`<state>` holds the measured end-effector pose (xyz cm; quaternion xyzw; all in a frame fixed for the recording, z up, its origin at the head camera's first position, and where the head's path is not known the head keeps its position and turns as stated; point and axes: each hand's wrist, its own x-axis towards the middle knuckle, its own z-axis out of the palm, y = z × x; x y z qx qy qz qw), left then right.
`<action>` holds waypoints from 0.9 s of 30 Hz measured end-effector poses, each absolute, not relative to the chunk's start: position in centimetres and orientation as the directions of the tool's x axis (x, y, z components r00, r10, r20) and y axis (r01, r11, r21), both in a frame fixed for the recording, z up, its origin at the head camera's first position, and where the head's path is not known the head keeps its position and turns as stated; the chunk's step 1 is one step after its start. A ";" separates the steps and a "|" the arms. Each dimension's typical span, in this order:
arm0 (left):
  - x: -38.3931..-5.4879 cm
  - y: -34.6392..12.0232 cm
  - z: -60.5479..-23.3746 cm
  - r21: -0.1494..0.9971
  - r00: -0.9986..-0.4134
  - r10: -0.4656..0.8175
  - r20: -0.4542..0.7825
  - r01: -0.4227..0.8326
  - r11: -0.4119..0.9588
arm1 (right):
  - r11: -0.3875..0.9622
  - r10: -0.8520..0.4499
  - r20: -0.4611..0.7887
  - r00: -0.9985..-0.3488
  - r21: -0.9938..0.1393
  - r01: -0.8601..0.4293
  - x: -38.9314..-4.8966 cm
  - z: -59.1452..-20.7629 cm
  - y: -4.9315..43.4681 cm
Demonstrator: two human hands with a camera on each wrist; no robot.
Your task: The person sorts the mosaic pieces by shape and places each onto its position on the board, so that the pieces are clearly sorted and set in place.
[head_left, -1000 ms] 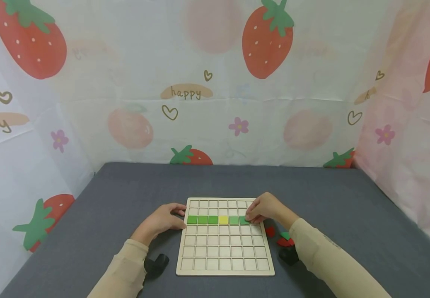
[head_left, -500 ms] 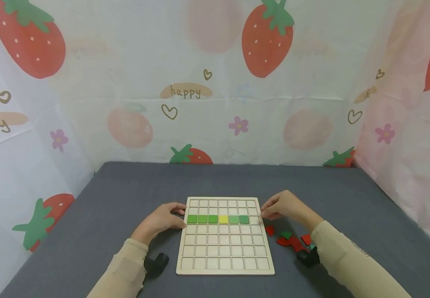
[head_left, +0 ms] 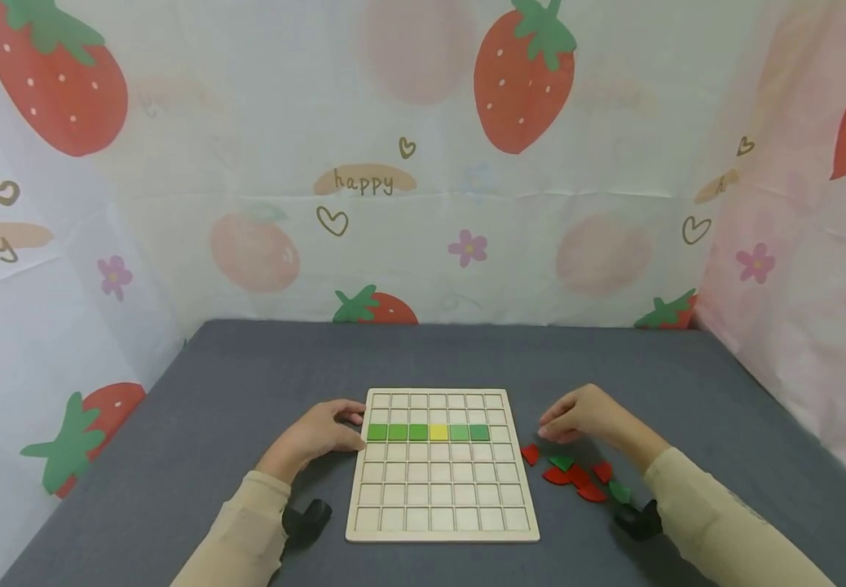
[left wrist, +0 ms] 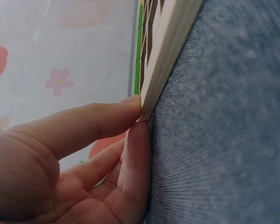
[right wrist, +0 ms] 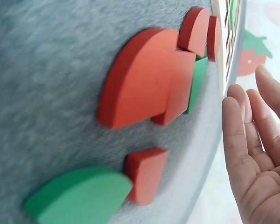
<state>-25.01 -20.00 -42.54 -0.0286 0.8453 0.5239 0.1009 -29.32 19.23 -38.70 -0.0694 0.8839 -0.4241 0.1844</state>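
Observation:
A pale wooden grid board lies on the dark cloth. Across its third row run green tiles and one yellow tile; the row's right-end cell is bare. My left hand holds the board's left edge with thumb and fingertips, seen close up in the left wrist view. My right hand hovers right of the board with nothing in its loosely bent fingers. Below it lie several loose red pieces and green pieces, some with a rounded side, some overlapping.
Dark grey cloth covers the table. A white curtain with strawberry prints stands behind and at both sides. Black wrist-worn devices hang beneath both forearms, the right one close to the loose pieces.
My right hand has moved off the board to the right, away from the last green tile, uncovering the loose pieces. My left hand and the board stay put.

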 end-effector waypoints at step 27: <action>-24.8 -19.9 -42.4 0.877 -0.979 0.049 -0.199 -0.155 0.455 | 0.697 -0.294 -0.308 -0.905 -0.717 0.018 -28.7 -39.5 22.3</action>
